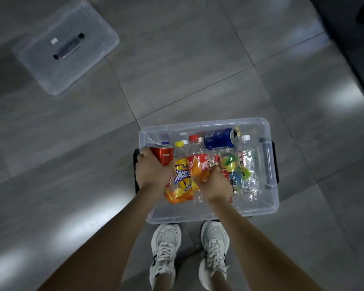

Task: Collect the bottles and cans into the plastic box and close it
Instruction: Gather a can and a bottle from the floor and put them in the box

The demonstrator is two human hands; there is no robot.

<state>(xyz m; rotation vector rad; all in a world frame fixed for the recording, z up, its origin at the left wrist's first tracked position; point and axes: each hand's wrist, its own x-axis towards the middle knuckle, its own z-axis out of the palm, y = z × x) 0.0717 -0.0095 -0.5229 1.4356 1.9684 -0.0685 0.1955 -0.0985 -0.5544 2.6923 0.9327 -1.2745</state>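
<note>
1. Found left hand [152, 171] wrapped round the body of the red can [164, 154], fingers curled about it, just above the left edge of the plastic box [208, 121].
2. Found right hand [214, 183] closed on the orange-labelled bottle [199, 166] at the middle of the box; could not tell where the fingertips lay.
3. Judged the can light, thin-walled, smooth and easily dented; recommended a hold round mid-body. Judged the bottle empty, light, soft enough to crumple; recommended a hold at the waist or neck.
4. Recorded can as glossy red with a silver top and small pale print; bottle as clear with a red-orange wrap.
5. Noted yellow-capped bottle [182, 171] between the hands, blue can [221, 138] lying on its side along the far edge, clear bottles [248, 164] toward the right edge.
6. Noted lid [67, 47] flat on the tiled floor [198, 59], well apart beyond the far-left corner; closing not yet done.
</note>
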